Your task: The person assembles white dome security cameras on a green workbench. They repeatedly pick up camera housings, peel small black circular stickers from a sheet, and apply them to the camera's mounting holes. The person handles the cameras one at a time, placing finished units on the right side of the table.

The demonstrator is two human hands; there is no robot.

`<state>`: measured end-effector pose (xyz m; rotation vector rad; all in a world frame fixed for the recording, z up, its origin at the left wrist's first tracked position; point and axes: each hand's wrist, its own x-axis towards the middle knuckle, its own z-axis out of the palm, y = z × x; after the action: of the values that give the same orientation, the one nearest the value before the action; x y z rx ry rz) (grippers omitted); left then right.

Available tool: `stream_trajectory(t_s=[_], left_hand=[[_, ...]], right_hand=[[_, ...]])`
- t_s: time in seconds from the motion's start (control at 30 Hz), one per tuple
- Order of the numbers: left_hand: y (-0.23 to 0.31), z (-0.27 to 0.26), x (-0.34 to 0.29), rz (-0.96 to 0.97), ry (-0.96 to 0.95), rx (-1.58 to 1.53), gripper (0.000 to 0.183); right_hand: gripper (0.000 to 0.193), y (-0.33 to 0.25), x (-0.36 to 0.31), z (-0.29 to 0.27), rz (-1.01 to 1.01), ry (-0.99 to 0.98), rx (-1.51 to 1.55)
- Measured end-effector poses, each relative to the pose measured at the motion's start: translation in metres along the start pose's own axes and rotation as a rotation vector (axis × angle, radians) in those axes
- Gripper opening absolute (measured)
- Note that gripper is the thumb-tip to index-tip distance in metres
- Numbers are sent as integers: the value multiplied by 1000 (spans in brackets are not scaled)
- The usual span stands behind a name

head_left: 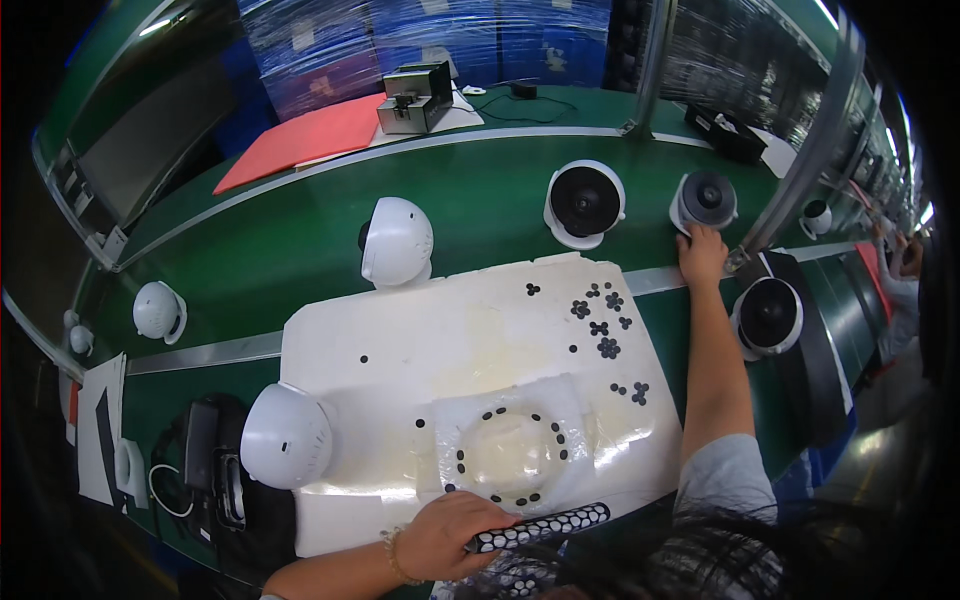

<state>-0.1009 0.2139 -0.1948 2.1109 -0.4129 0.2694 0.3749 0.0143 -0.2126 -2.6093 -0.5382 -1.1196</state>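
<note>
My left hand [455,535] is closed on a black strip with rows of white round spots [540,527], at the near edge of a white board [450,330]. Stretched far forward, my right hand [703,252] grips the lower part of a white round device with a dark grey front [706,198]; its fingertips are partly hidden. On the board lies a clear plastic-wrapped pad [512,450], with small black dots in a ring on it. More black dots [608,348] are scattered and clustered at the board's right side. A white dome-shaped device [288,437] sits at its left edge.
More white devices stand on the green conveyor [480,200] and at the right [768,315]. A black bag [245,520] lies at the left. Behind are a metal fixture [415,98], a red sheet [300,145] and metal posts [655,65]. Another person [905,280] is at far right.
</note>
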Motion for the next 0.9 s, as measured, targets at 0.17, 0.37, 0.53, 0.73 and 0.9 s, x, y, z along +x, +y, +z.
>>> stream_trajectory(t_s=[0.17, 0.37, 0.53, 0.73, 0.9], left_hand=[[5, 0, 0, 9, 36, 29, 41], [13, -1, 1, 50, 51, 56, 36], [17, 1, 1, -1, -23, 60, 35], [13, 3, -9, 27, 27, -16, 42], [7, -2, -14, 49, -23, -70, 57]], right_hand=[[16, -23, -30, -36, -304, 67, 47], [25, -35, -99, -110, -258, -166, 47], [36, -66, -121, -150, -156, -427, 56], [40, -217, -82, -130, -789, -562, 772], [41, -294, -57, -75, -652, -519, 608]])
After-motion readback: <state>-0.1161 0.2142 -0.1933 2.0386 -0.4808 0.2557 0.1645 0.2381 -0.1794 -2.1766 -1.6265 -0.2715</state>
